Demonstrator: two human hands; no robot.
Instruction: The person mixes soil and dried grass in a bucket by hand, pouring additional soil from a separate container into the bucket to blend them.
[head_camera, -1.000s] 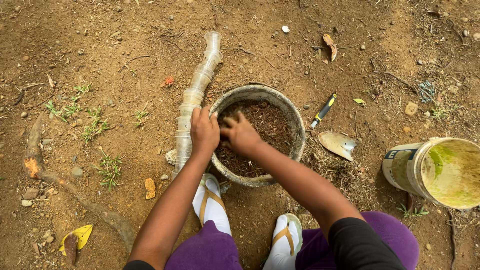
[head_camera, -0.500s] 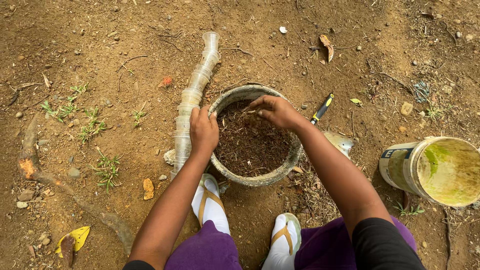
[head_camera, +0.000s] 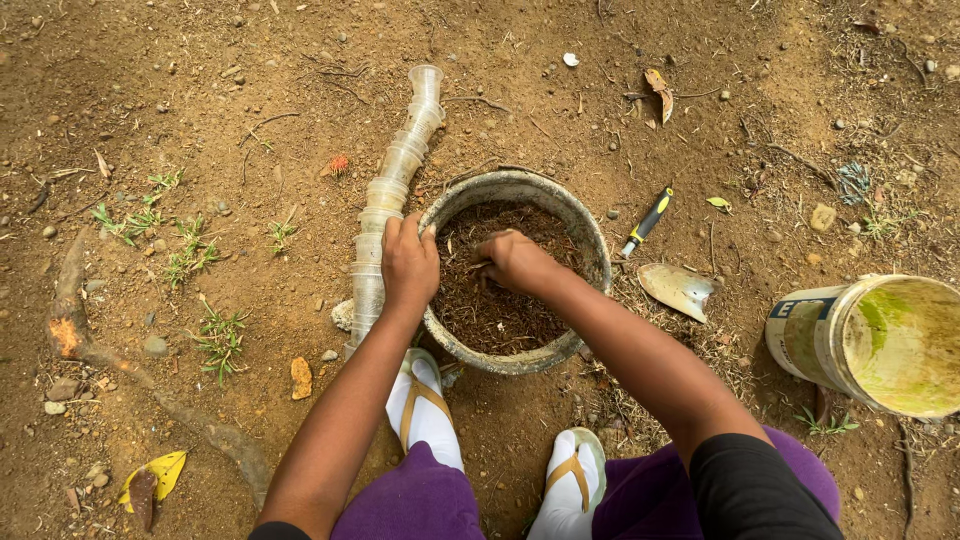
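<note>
Dark crumbly soil (head_camera: 500, 310) fills round grey pot (head_camera: 590, 240); left hand (head_camera: 408, 262) clamps rim at 9 o'clock, right hand (head_camera: 512, 262) w/ fingers curled into soil.

Outdoor garden or yard plot: bare reddish-brown ground (head_camera: 200, 90) strewn with pebbles, dry leaves and small weeds (head_camera: 190, 250). A soil-filled pot (head_camera: 590, 250), a hand trowel (head_camera: 665, 265), a row of nested clear plastic cups (head_camera: 395, 180) and a stained bucket (head_camera: 880, 340) indicate planting work.
</note>
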